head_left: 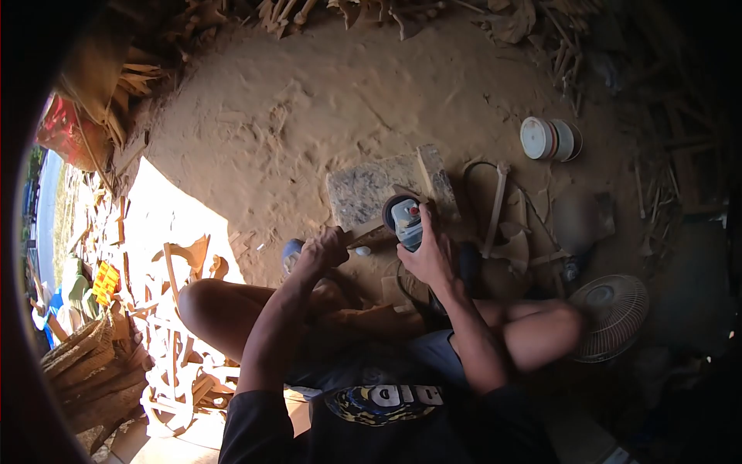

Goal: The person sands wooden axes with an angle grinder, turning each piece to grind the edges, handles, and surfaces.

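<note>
Dark shirt (309, 425) at six o'clock; my left grip (323, 247) clasps wood (366, 230), right grip (430, 254) a grinder (406, 220) (likely sanding; needs steadiness next).

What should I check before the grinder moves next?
1. Left hand gripping the wood: ok, it holds one end.
2. Right hand on the grinder: ok, wrapped around its body.
3. Left hand apart from the disc: ok, there's a gap.
4. Gloves on: not ok, both hands are bare.
5. Disc stopped: cannot tell from one still picture.
6. Bucket out of the way: ok, it's well off to the side.
</note>
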`<state>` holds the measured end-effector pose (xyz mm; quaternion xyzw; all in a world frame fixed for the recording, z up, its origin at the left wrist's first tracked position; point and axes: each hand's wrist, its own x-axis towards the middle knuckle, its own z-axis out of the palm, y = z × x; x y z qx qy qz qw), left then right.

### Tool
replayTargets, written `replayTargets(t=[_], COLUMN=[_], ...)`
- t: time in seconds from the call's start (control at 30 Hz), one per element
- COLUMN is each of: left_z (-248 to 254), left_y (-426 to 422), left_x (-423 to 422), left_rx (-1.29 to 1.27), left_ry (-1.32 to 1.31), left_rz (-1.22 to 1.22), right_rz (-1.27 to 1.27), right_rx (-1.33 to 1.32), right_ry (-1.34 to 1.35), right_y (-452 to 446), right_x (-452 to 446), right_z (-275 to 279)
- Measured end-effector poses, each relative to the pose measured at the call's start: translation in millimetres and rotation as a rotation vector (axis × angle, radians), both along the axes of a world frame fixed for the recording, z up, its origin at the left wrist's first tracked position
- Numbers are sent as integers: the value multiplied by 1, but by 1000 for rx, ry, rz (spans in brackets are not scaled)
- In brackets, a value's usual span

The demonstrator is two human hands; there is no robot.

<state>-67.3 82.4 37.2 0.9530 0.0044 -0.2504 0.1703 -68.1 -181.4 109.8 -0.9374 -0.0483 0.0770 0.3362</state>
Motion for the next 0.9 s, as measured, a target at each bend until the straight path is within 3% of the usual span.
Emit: replayTargets(t=[0.07,0.17,0.43,0.6,0.77,0.9], left_z=[6,13,-2,-11,-8,-4], left_y=[-1,-3,2,5,4,4], left_x=[0,0,-4,-3,-5,-6], left_rx=[-22,-14,-12,26,-30,-82], left_ry=[-3,-27,-59,-87,-88,-119], left_rz=[20,34,-9,-100,-24,48], right_rz=[10,7,-28,-85,-121,-134], right_rx=[10,70,26,-43,-66,-97], right_ry=[-33,204,206,157,176,-23], right_y=[2,6,7,2,-6,-12], right_x=[-3,-1,2,8,23,23], right_z=[-2,12,5,6,4,-14])
